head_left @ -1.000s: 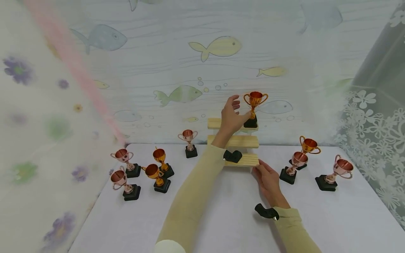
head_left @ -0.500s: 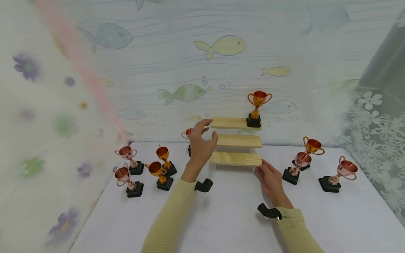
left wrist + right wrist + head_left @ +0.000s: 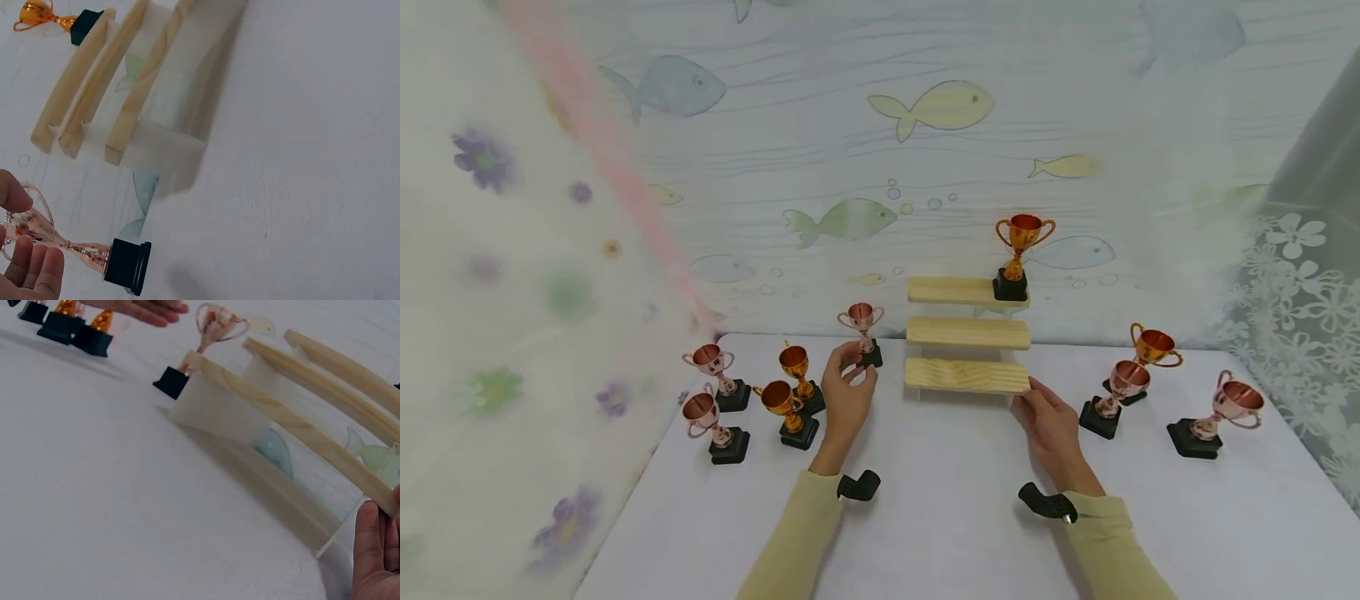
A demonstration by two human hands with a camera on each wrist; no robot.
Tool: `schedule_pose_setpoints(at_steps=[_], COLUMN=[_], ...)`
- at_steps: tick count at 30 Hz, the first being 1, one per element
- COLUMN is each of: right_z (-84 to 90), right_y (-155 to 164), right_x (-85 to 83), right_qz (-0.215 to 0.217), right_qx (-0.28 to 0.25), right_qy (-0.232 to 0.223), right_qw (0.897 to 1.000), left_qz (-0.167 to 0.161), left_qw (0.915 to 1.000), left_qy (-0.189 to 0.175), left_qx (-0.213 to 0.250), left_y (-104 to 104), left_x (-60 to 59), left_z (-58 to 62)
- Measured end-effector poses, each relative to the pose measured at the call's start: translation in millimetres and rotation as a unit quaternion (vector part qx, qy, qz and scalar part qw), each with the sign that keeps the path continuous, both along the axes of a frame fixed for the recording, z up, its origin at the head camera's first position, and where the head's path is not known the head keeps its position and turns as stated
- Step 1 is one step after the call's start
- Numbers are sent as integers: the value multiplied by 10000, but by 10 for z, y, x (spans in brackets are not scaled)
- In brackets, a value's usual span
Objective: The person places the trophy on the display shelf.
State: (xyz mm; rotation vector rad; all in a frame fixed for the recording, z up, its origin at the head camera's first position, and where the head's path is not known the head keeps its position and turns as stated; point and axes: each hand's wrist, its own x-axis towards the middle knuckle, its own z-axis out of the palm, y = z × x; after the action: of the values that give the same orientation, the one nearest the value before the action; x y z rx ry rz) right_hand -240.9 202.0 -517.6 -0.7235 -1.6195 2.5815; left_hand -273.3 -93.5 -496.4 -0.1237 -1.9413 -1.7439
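Observation:
My left hand (image 3: 847, 398) reaches toward a small rose-gold trophy cup (image 3: 867, 332) on a black base, left of the wooden shelf stand. Thumb and fingers are parted around the cup in the left wrist view, and in the right wrist view the fingers (image 3: 147, 309) show apart from it. The trophy stands upright on the table. With my right hand (image 3: 1051, 425) I pinch the right end of the bottom board of the three-tier stand (image 3: 967, 377), fingers underneath. A gold trophy (image 3: 1020, 254) stands at the right end of the top board.
Several trophies stand at the left, among them a gold one (image 3: 788, 408) and a rose-gold one (image 3: 718, 425). At the right are a gold trophy (image 3: 1152, 350) and two rose-gold ones, one of them farthest right (image 3: 1213, 412). A fish-patterned curtain (image 3: 760, 150) hangs behind the white table (image 3: 955, 517).
My left hand has let go of the gold trophy on the top board and moved left and down to the rose-gold trophy. The right hand stays at the stand's bottom board.

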Motion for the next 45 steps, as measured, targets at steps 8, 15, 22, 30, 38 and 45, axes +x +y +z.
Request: schedule_pose_setpoints(at_steps=[8, 15, 22, 30, 38, 45], right_z=[4, 15, 5, 13, 19, 22], right_y=[28, 14, 0, 5, 8, -16], right_x=[7, 18, 30, 23, 12, 10], right_qz=[-9, 31, 34, 55, 26, -48], right_qx=[-66, -136, -198, -137, 2, -22], right_qy=[46, 43, 12, 69, 66, 107], right_qw=[10000, 9999, 9998, 9999, 10000, 9999], left_qz=[-105, -171, -265, -294, -218, -398], left_qw=[9983, 9987, 9980, 9970, 9953, 9945], left_qy=[-529, -448, -160, -207, -95, -343], left_qx=[-200, 197, 549, 692, 938, 902], left_y=[-75, -148, -168, -142, -97, -96], left_x=[-160, -337, -491, -566, -501, -498], left_z=[-108, -35, 37, 46, 231, 342])
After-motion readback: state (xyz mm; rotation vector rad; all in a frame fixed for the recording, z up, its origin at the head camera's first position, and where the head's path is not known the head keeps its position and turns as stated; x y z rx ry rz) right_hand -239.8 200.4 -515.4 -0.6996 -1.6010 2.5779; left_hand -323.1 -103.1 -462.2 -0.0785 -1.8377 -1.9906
